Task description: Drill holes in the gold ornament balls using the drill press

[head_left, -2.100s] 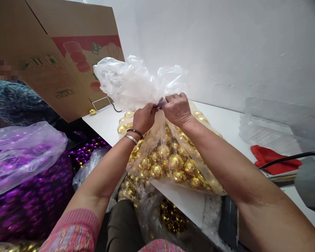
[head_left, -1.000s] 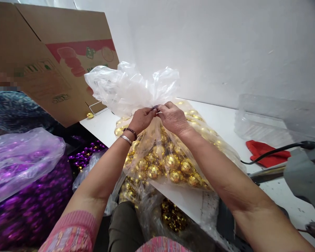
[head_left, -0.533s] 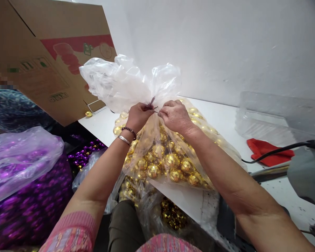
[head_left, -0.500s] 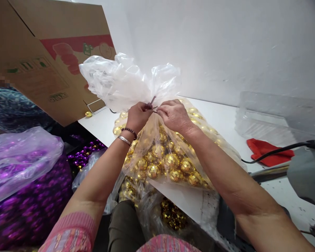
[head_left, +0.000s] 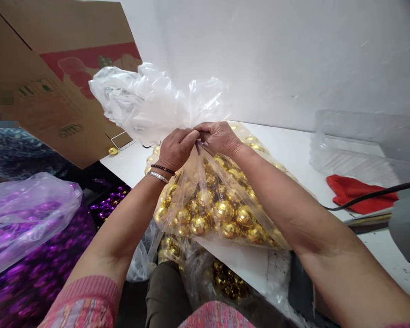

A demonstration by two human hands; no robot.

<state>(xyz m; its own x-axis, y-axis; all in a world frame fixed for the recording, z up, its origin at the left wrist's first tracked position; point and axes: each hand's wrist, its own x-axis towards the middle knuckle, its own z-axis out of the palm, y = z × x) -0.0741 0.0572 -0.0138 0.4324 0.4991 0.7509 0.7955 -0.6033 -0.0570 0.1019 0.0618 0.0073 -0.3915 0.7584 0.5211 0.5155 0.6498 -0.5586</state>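
A clear plastic bag (head_left: 205,175) full of shiny gold faceted balls (head_left: 223,210) lies on the white table, its neck gathered and its loose top (head_left: 150,102) puffed out beyond my hands. A thin purple tie (head_left: 198,146) shows at the neck, just under my fingers. My left hand (head_left: 177,148), with two bracelets on the wrist, is closed at the neck, thumb and fingers pinched on the tie. Touching it, my right hand (head_left: 220,136) is also closed, pinching at the same spot. The tie's ends are hidden by my fingers.
A large cardboard box (head_left: 64,82) stands at the left, with a loose gold ball (head_left: 112,151) near it. Purple balls fill a bag (head_left: 37,246) at lower left. At right lie a clear plastic tray (head_left: 355,150), a red cloth (head_left: 362,193) and a black cable (head_left: 372,195). A person's patterned sleeve (head_left: 17,150) shows far left.
My hands have come together at the bag's neck, the right moving left against the left hand. The tie's ends, visible before, are now covered. The view has shifted slightly.
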